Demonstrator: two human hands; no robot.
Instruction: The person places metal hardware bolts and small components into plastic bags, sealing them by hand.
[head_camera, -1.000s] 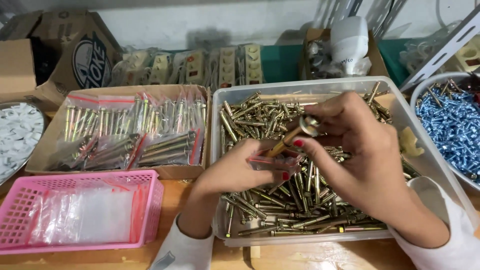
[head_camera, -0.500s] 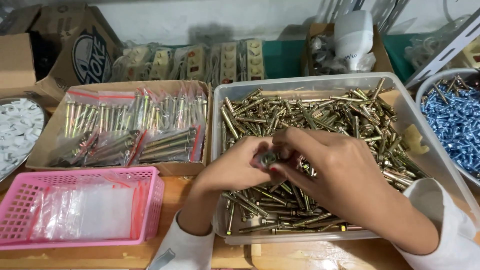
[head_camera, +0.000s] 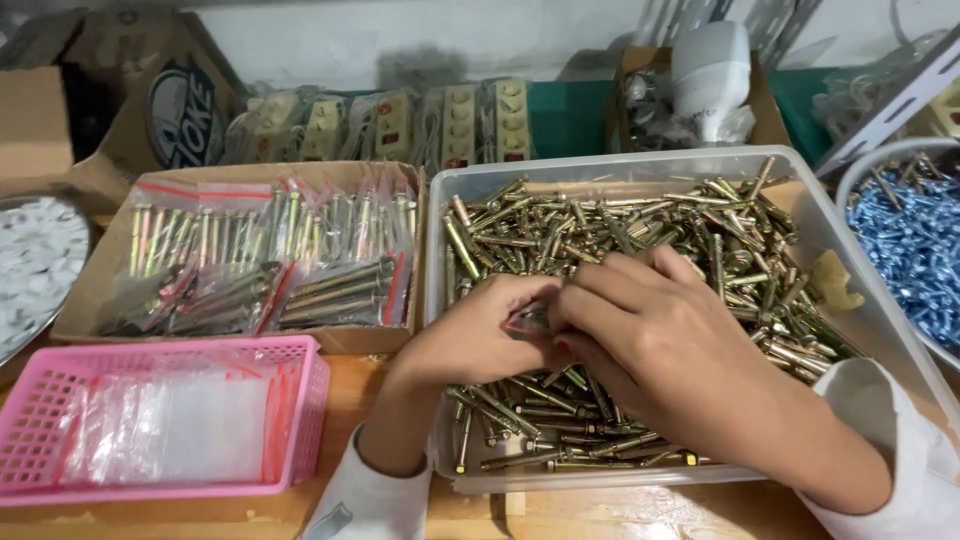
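Observation:
My left hand (head_camera: 470, 340) and my right hand (head_camera: 650, 340) meet over a clear plastic bin (head_camera: 600, 170) full of brass-coloured anchor bolts (head_camera: 620, 230). Between the fingertips of both hands sits a small clear bag with a red strip (head_camera: 528, 322), holding bolts; both hands pinch it. The bag is mostly hidden by my fingers. My forearms in white sleeves rest at the bin's near edge.
A cardboard tray (head_camera: 240, 180) of bagged bolts lies left of the bin. A pink basket (head_camera: 300, 400) with empty clear bags stands at front left. A bowl of blue screws (head_camera: 910, 240) is at right, a dish of white clips (head_camera: 35, 260) at far left.
My right hand, which held a bolt raised above the bag, has come down; the bolt went into the bag and both hands now close on the bag's top.

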